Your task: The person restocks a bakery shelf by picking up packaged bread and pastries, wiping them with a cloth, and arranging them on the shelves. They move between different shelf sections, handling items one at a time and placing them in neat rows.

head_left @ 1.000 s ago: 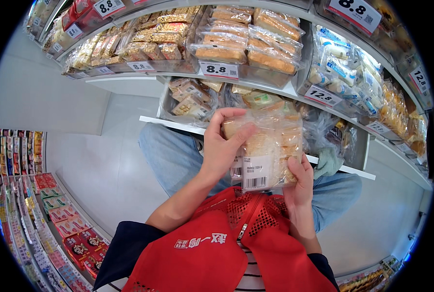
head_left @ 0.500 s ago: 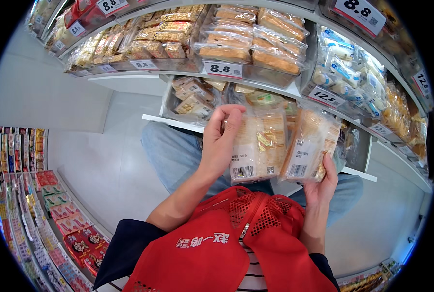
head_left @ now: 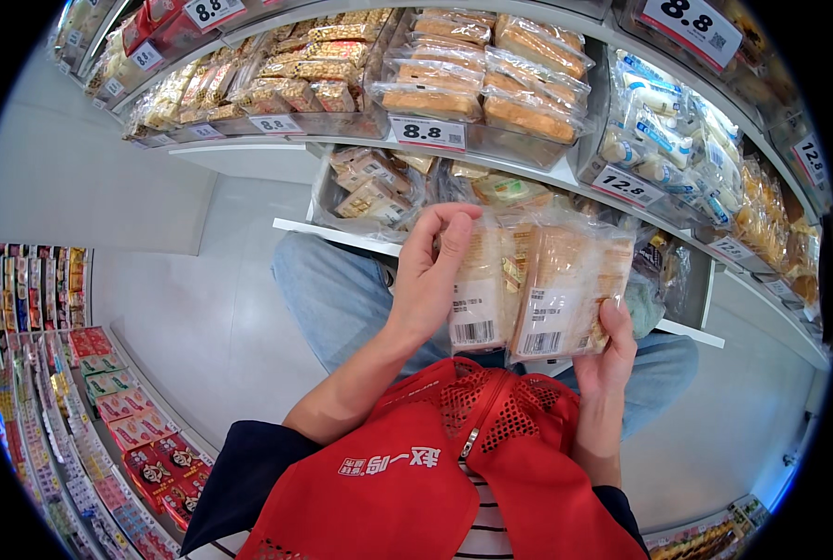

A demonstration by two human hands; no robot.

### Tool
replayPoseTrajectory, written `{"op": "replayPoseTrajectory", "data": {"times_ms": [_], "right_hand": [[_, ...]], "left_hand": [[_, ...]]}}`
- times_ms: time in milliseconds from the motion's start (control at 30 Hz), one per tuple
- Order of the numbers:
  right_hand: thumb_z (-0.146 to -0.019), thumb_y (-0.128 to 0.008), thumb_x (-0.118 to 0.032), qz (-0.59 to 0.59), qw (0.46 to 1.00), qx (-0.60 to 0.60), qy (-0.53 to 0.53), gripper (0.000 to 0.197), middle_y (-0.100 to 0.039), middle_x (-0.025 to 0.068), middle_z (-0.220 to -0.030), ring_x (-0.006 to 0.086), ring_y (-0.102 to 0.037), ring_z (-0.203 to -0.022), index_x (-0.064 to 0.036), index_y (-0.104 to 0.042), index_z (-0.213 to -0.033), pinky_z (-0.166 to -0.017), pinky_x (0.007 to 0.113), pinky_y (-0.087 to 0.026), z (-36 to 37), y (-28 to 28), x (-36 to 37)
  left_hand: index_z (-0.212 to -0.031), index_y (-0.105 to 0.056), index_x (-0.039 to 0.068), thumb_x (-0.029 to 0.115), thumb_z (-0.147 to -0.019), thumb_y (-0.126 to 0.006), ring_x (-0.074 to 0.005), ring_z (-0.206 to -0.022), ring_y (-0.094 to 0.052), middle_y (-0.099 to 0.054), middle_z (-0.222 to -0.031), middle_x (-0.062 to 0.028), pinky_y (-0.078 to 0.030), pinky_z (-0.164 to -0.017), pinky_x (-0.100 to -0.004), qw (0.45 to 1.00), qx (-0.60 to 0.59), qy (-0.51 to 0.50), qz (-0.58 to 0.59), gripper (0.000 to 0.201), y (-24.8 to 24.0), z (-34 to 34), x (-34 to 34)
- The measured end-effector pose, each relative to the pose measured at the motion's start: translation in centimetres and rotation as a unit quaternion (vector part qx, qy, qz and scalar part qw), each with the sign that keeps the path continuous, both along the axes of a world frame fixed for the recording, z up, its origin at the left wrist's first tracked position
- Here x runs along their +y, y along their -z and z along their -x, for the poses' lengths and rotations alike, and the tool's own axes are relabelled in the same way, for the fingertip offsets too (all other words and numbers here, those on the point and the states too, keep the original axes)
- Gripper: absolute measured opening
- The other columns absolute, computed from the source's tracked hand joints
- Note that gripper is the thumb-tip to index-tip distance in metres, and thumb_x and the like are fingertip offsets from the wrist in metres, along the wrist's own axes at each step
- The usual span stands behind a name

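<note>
Now the two clear sandwich packs have come further apart than they were half a second ago. A second back they lay stacked as one bundle under both hands; now they stand side by side, labels facing the camera, in front of the lower shelf (head_left: 491, 264). The left hand (head_left: 432, 280) is curled around the left sandwich pack (head_left: 480, 285), fingers over its top edge and thumb side against its near face, so it is closed on that pack. The right hand (head_left: 612, 350) grips the right sandwich pack (head_left: 561, 289) from below and behind, thumb on the lower right corner. The two packs touch or nearly touch along their inner edges; I cannot tell which. As a judgement, the separating suggests each pack is being handled singly, with its label turned up for a look.

Much is hard to read. The right hand's fingers are hidden behind its pack, so how tightly they close is a guess from the thumb alone. The fillings blur behind crinkled wrap. The bin of wrapped snacks (head_left: 370, 191) on the lower shelf is partly covered by the left hand, and the bread loaves (head_left: 477, 75) on the upper shelf bend away at the rim. The red mesh vest (head_left: 454, 467) hides the person's lap, and the racks of packets (head_left: 90, 392) at the far left are too small to make out.
</note>
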State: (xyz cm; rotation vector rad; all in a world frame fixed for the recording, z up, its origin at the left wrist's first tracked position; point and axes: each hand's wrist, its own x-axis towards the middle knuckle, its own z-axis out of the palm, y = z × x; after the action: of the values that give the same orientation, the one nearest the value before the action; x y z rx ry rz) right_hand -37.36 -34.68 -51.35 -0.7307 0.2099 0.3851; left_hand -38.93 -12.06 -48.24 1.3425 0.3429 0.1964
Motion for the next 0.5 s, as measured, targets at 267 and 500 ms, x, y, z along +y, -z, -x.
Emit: {"op": "replayPoseTrajectory", "data": {"times_ms": [267, 500], "right_hand": [[-0.089, -0.071, -0.014, 0.258, 0.960, -0.103, -0.031, 0.032, -0.058, 0.0076, -0.111, 0.0102, -0.055, -0.092, -0.0026, -0.050, -0.111, -0.084, 0.025, -0.045, 1.8, -0.2, 3.9], [-0.087, -0.069, -0.023, 0.661, 0.685, -0.303, 0.046, 0.040, -0.047, 0.0219, -0.131, 0.0403, -0.045, -0.122, -0.0017, -0.057, -0.118, -0.107, 0.045, -0.032, -0.8, 0.8, 0.5]], "left_hand": [[-0.125, -0.048, 0.005, 0.014, -0.082, -0.079, -0.0163, -0.099, -0.061, -0.060, -0.109, -0.0093, -0.054, -0.081, -0.0303, 0.997, 0.043, 0.049, -0.044, 0.054, -0.2, 0.8, -1.0], [-0.123, -0.049, 0.003, 0.010, -0.081, -0.079, -0.0153, -0.100, -0.059, -0.061, -0.112, -0.0090, -0.052, -0.084, -0.0299, 0.998, 0.059, -0.008, 0.023, 0.052, 0.9, 2.3, 0.4]]}}
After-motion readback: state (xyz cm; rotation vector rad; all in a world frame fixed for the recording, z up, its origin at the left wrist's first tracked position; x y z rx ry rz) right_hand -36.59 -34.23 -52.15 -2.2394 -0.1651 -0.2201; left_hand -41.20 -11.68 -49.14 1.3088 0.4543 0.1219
